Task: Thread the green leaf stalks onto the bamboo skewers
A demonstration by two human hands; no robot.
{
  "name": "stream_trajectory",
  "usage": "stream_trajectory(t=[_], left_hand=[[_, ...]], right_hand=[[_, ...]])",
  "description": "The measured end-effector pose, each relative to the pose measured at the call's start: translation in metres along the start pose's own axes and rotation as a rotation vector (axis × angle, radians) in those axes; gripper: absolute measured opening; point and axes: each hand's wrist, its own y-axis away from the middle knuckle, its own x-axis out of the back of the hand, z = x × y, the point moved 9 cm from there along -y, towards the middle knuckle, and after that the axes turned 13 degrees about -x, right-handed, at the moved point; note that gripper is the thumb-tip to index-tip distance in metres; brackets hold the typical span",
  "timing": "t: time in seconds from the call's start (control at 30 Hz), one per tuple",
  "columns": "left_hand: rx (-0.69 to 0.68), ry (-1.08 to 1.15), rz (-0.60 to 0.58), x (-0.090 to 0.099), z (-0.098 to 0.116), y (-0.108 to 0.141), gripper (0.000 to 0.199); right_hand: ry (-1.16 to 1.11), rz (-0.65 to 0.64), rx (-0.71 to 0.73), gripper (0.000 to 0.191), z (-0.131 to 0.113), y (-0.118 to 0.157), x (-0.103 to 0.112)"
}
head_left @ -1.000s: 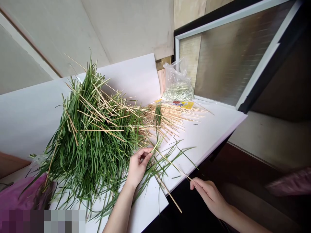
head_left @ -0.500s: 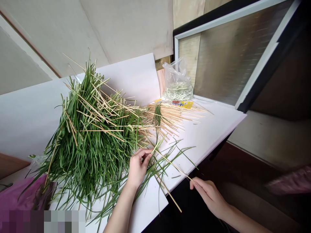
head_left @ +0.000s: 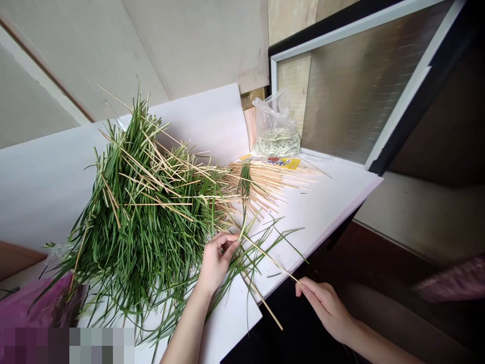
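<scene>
My left hand [head_left: 216, 257] pinches a pale green stalk [head_left: 243, 227] between thumb and fingers, over loose green leaves. In my right hand [head_left: 325, 306], beyond the table's front edge, is the lower end of a thin wooden skewer [head_left: 273, 260]. The skewer slants up and left, its far end by the stalk at my left fingertips; whether it pierces the stalk I cannot tell. Beside my left hand rises a large heap of long green stalks [head_left: 147, 242] with several skewers lying across it. Another skewer [head_left: 267, 306] sticks out over the table's edge.
Many bare skewers [head_left: 265, 182] fan out behind my hands, with a small green bundle [head_left: 245, 182] on them. A clear plastic bag [head_left: 278, 136] of pale cut pieces stands at the back, near a yellow wrapper [head_left: 291, 163]. Purple plastic [head_left: 34, 303] lies at the lower left.
The stalk at my left fingertips has changed its angle and now curves more upright. Both hands keep their grips and have hardly moved.
</scene>
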Motion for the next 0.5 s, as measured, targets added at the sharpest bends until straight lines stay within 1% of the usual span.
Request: stream_trajectory(t=[0.27, 0.5], left_hand=[[-0.011, -0.006, -0.024, -0.0021, 0.0026, 0.0005, 0.018], [-0.003, 0.013, -0.036, -0.0040, 0.0026, -0.0002, 0.020]], right_hand=[[-0.002, -0.015, -0.011, 0.039, 0.0065, 0.0023, -0.0023], [-0.007, -0.009, 0.005, 0.039, 0.0032, 0.0024, -0.0032]])
